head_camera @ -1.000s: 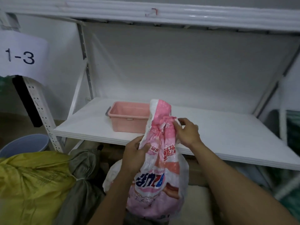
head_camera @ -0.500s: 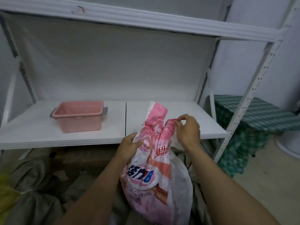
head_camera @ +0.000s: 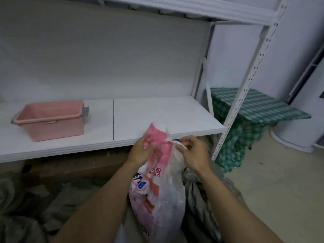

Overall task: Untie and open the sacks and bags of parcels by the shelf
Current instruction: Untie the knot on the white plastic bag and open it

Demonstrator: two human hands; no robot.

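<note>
A pink and white printed plastic bag (head_camera: 157,199) stands upright in front of me, its neck bunched at the top below the shelf edge. My left hand (head_camera: 140,151) grips the bunched neck from the left. My right hand (head_camera: 192,152) pinches a white strip of the bag's tie (head_camera: 178,144) at the right of the neck. Grey-green sacks (head_camera: 206,193) lie on the floor behind and to the right of the bag.
A white metal shelf (head_camera: 166,116) runs across the middle, with a pink plastic tub (head_camera: 50,120) on its left part. More grey sacks (head_camera: 22,207) lie under it at the left. A green checked cloth (head_camera: 254,109) covers something right of the shelf post (head_camera: 245,88).
The view has swung right and the bag sits lower against the shelf edge. My right hand has drawn a white strip of the tie out to the right; my left still holds the neck.
</note>
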